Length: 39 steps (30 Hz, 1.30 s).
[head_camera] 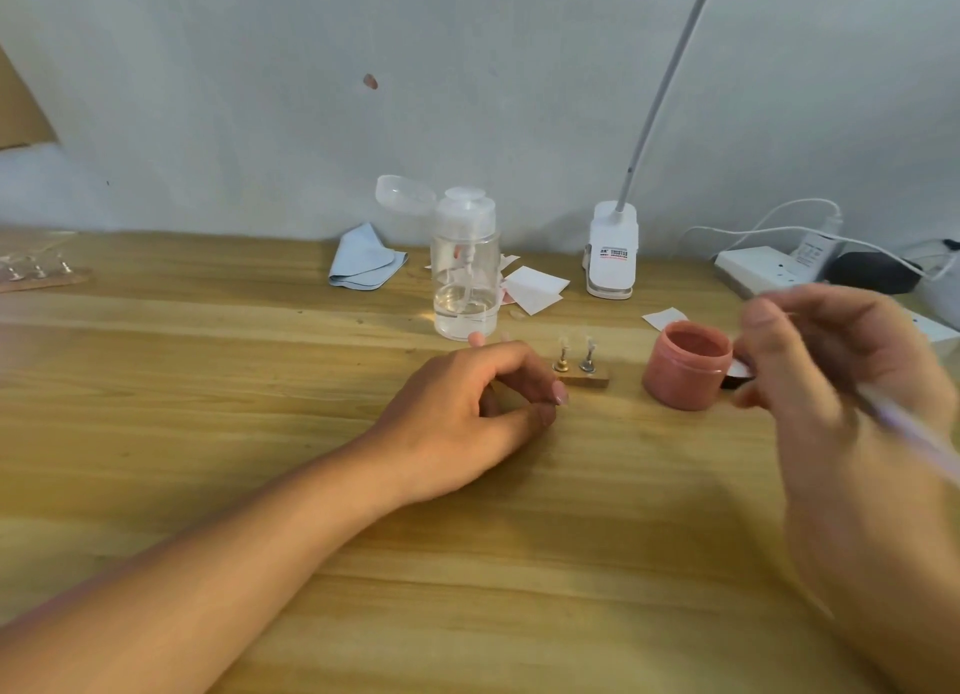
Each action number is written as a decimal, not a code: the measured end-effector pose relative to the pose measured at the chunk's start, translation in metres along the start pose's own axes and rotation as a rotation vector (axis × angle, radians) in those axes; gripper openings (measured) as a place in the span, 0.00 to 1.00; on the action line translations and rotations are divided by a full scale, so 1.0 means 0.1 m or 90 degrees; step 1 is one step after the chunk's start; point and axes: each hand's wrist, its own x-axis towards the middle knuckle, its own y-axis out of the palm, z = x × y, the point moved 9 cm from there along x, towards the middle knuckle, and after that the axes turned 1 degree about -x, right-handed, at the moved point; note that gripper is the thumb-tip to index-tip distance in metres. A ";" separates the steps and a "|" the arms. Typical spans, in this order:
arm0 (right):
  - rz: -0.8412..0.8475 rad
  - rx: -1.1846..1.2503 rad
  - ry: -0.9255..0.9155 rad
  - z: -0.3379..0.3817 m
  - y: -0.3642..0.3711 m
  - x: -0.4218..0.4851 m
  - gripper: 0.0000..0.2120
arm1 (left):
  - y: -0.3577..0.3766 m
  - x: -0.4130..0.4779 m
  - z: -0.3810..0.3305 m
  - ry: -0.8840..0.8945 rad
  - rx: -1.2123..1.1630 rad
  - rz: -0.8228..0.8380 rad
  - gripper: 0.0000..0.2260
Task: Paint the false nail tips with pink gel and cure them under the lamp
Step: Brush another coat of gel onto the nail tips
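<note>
Two clear tips [562, 342] stand on small metal pegs just right of the left grip [467, 407], plugged into a wooden holder [587, 380]. A third tip peeks out behind its fingers; any more are hidden. The left grip lies on the bench [260, 381], its fingers curled over the holder's left end, thumb and forefinger pinched at the near edge.

One open pink jar [688, 363] sits between the two grips, just left of the right grip [841, 381]. That one is blurred and clenched round one thin pale brush [909, 425], whose handle slants back towards the person. A small dark object touching the jar is too smeared to name.

Beyond the left grip stands one clear pump bottle [465, 272], its cap flipped open and a little liquid in the bottom, with one folded blue cloth [363, 259] to its left. A few white paper squares [535, 288] lie right of the bottle. One white clip lamp [613, 249] stands beyond the jar, its neck rising out of view. Behind the right grip are one white socket block [763, 272] and a cable [795, 210]. Far left of the left grip lies a second holder [36, 275].

The bench is pale wood against a grey-white wall [208, 95] with one reddish mark.
</note>
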 end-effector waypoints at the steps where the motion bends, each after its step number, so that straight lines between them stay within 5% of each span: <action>1: -0.020 -0.001 0.027 -0.06 -0.07 0.04 0.07 | 0.00 0.00 0.00 0.001 -0.001 -0.003 0.08; 13: -0.050 -0.104 0.225 -0.57 -0.19 0.04 0.08 | -0.01 -0.01 -0.03 0.000 0.015 -0.014 0.09; 26: -0.021 -0.074 0.163 -0.43 -0.14 0.05 0.06 | -0.01 0.00 -0.02 0.002 -0.001 -0.018 0.10; 31: 0.117 0.002 0.052 -0.12 0.15 -0.11 0.05 | -0.01 0.00 -0.01 -0.001 -0.005 -0.012 0.09; 39: 0.190 0.048 0.219 -0.37 0.36 -0.31 0.07 | 0.00 0.00 0.01 -0.010 -0.009 -0.018 0.08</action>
